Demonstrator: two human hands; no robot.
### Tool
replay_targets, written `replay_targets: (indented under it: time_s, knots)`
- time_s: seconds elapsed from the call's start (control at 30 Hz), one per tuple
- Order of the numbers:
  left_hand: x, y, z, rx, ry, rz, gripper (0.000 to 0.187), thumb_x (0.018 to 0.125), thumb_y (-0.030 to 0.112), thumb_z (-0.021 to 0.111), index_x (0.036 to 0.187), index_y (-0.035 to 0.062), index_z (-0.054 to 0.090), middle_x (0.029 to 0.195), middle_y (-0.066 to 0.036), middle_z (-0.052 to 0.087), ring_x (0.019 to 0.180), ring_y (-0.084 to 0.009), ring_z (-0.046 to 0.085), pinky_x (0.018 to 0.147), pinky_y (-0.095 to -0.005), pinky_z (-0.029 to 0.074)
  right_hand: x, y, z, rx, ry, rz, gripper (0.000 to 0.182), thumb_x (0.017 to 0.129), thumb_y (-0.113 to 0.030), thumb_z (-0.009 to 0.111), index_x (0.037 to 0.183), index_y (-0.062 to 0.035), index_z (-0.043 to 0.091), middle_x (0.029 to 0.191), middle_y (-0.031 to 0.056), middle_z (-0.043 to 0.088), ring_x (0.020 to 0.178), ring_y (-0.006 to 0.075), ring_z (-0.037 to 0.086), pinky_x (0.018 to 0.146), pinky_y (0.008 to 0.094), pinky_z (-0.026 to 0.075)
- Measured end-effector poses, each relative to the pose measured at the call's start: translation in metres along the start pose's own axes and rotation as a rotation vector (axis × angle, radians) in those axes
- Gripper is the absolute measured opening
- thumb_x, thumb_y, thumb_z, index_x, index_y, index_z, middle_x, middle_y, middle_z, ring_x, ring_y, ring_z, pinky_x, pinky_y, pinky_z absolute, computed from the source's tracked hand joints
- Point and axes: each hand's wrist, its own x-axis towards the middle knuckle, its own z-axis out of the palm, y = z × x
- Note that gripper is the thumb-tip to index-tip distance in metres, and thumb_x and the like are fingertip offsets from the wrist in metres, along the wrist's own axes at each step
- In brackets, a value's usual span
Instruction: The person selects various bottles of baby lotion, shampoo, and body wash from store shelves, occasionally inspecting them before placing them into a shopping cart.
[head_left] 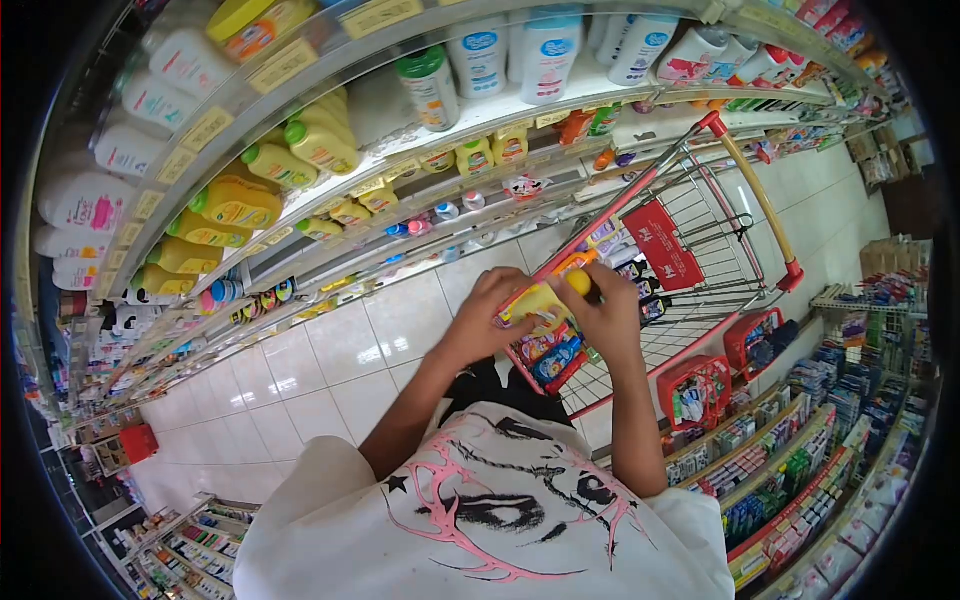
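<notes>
A pale yellow bottle (537,301) with a round yellow cap (579,283) is between my two hands, over the near end of a shopping cart (612,384). My left hand (488,318) is closed around the bottle's lower end. Up at the cap, my right hand (610,312) grips with thumb and fingers. Its fingers partly hide the bottle's top. Below the hands, colourful packets (548,357) lie in the cart, a blue one among them. Several dark bottles (652,308) stand further along inside it.
Shelves on the left carry yellow bottles (238,203) and white bottles (190,62). A red sign (662,245) hangs on the cart near its handle (748,178). Red baskets (695,388) stand right of the cart, by low racks (770,470) of small goods. Tiled floor (330,345) runs along the aisle.
</notes>
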Motion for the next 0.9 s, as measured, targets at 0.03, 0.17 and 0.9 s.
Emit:
replay_targets:
  time_s: [0.03, 0.17, 0.9]
  knots:
    - [0.001, 0.006, -0.019, -0.223, -0.062, -0.163, 0.048, 0.077, 0.02, 0.078, 0.117, 0.0032, 0.058, 0.11, -0.012, 0.057, 0.094, -0.0259, 0.057, 0.085, -0.0341, 0.047, 0.012, -0.01, 0.011, -0.013, -0.002, -0.004, 0.029, 0.08, -0.023, 0.078, 0.08, 0.002, 0.064, 0.068, 0.0097, 0.06, 0.052, 0.0143, 0.052, 0.048, 0.0288, 0.042]
    - [-0.001, -0.016, -0.076, -0.072, -0.112, -0.108, 0.048, 0.076, 0.02, 0.078, 0.115, 0.001, 0.058, 0.101, -0.012, 0.059, 0.092, -0.0241, 0.056, 0.081, -0.0335, 0.046, 0.049, -0.043, 0.053, 0.112, -0.099, -0.052, 0.029, 0.081, -0.023, 0.077, 0.077, 0.0021, 0.063, 0.063, 0.0054, 0.057, 0.052, 0.01, 0.046, 0.049, 0.0267, 0.039]
    - [0.058, -0.151, -0.087, 0.296, 0.573, -0.092, 0.042, 0.08, 0.01, 0.067, 0.121, 0.0004, 0.058, 0.114, -0.023, 0.06, 0.106, -0.0394, 0.054, 0.092, -0.0459, 0.044, -0.078, 0.087, 0.076, 0.213, -0.063, 0.312, 0.028, 0.093, -0.021, 0.065, 0.108, 0.0025, 0.065, 0.074, 0.0005, 0.06, 0.067, 0.0054, 0.052, 0.063, 0.0223, 0.044]
